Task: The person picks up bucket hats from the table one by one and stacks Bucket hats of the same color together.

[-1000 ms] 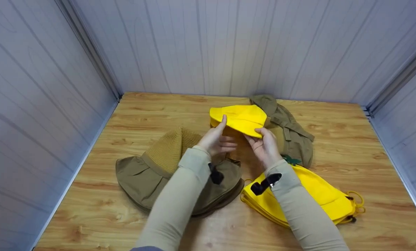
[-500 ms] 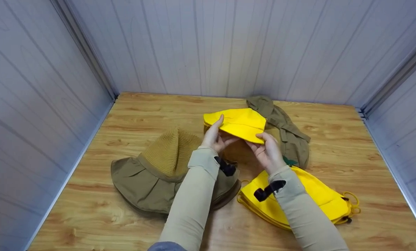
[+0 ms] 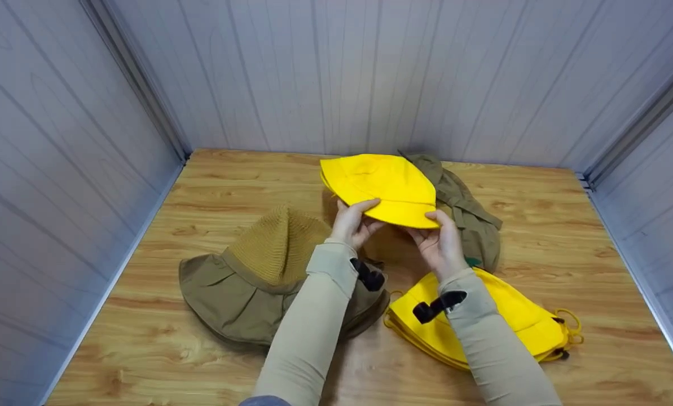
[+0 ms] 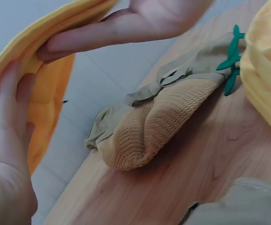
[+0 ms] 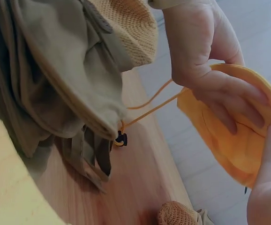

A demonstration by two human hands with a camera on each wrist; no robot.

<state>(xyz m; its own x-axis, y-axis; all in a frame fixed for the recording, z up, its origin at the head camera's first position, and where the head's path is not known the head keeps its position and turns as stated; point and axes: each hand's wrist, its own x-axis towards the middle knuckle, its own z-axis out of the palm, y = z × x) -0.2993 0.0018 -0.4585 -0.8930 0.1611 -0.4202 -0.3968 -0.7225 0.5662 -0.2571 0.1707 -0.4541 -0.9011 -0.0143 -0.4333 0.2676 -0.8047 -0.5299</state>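
Observation:
A yellow bucket hat [image 3: 387, 180] is held up over the back of the table, its crown facing up and away. My left hand [image 3: 354, 223] grips the near brim, thumb on top and fingers underneath. At the brim's right end my right hand [image 3: 440, 239] pinches the fabric the same way. The right wrist view shows fingers of both hands against the inside of the yellow hat [image 5: 234, 136], with a yellow drawstring and a black toggle [image 5: 121, 138] hanging from it.
Khaki hats with knitted crowns [image 3: 280, 248] lie at left. Another khaki hat [image 3: 474, 225] lies behind, at right. Stacked yellow hats [image 3: 517, 310] with a green leaf-shaped piece [image 4: 231, 61] lie at front right. Panelled walls [image 3: 336, 73] enclose the wooden table [image 3: 144, 338].
The yellow hat has been lifted and tilted, so more of its crown shows. My left hand, whose fingers were spread beneath the brim, now grips it. The other hats stay put.

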